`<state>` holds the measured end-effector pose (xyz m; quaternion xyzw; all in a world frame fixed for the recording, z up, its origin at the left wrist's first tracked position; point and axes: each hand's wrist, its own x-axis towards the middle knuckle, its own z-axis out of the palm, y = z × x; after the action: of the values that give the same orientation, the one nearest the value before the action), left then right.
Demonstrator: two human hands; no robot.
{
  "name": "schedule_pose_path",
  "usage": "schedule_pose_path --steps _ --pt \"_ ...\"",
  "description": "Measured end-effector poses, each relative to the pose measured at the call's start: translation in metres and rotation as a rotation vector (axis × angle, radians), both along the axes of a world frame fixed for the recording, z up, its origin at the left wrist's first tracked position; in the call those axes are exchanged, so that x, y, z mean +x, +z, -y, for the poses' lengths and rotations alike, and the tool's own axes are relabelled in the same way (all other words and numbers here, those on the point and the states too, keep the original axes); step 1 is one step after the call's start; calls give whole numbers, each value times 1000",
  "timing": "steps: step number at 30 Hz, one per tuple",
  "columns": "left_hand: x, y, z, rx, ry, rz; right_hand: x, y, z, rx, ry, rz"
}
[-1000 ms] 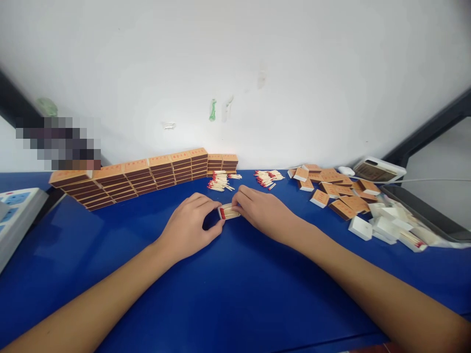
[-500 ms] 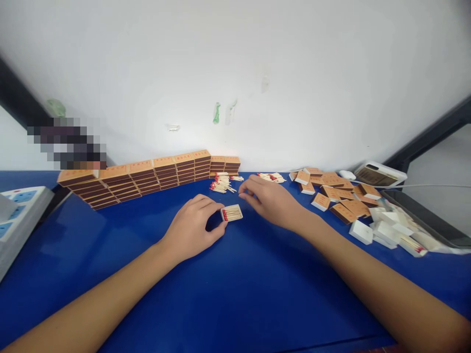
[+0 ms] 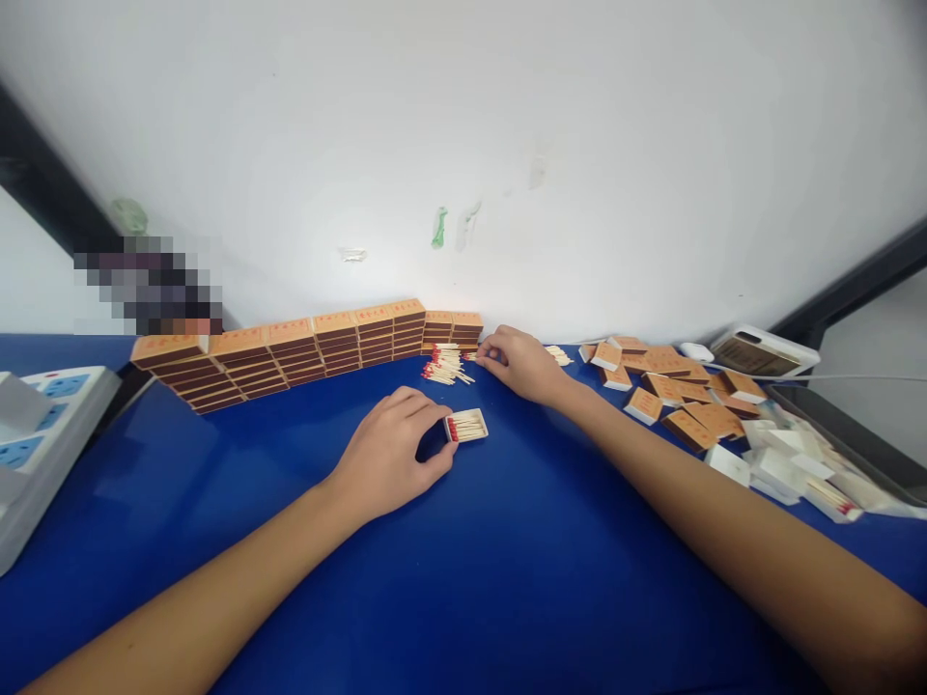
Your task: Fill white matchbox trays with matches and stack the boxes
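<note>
My left hand (image 3: 395,454) rests on the blue table (image 3: 463,579), its thumb and fingers pinching the left end of a small white matchbox tray (image 3: 467,426) that holds red-tipped matches. My right hand (image 3: 522,364) is stretched farther back, fingers curled down at a loose pile of matches (image 3: 447,365). A second small pile of matches (image 3: 558,354) lies just right of that hand, partly hidden by it. What the right fingers hold, if anything, is hidden.
Stacked orange matchboxes (image 3: 290,349) run in a long row along the wall at the left. A heap of orange sleeves (image 3: 673,386) and white trays (image 3: 778,468) lies at the right. A power strip (image 3: 36,434) sits at the left edge, a phone (image 3: 760,349) at the far right.
My right hand left the tray and reached back to the loose matches near the wall. My left hand kept hold of the tray. The view shifted slightly.
</note>
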<state>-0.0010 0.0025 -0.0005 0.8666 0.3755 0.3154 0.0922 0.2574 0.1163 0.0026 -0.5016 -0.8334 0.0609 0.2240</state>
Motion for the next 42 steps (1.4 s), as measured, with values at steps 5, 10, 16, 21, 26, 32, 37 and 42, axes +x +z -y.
schedule_pose_path --steps 5,10,16,21,26,32,37,42 --pt "0 1 0 -13 -2 -2 1 3 2 -54 -6 41" --pt "0 1 1 -1 -6 -3 5 9 14 -77 -1 81" --pt "0 1 1 11 -13 1 16 20 54 -72 21 74" --pt "1 2 1 15 -23 -16 10 32 91 -95 75 -20" --pt "2 3 2 33 -23 -25 -5 37 108 -115 124 -2" --pt "2 4 3 26 -35 -34 -17 31 113 -119 150 5" --pt "2 3 2 27 -39 -29 -25 25 112 -97 160 39" --pt "2 3 2 21 -46 -38 -26 24 111 -79 152 64"
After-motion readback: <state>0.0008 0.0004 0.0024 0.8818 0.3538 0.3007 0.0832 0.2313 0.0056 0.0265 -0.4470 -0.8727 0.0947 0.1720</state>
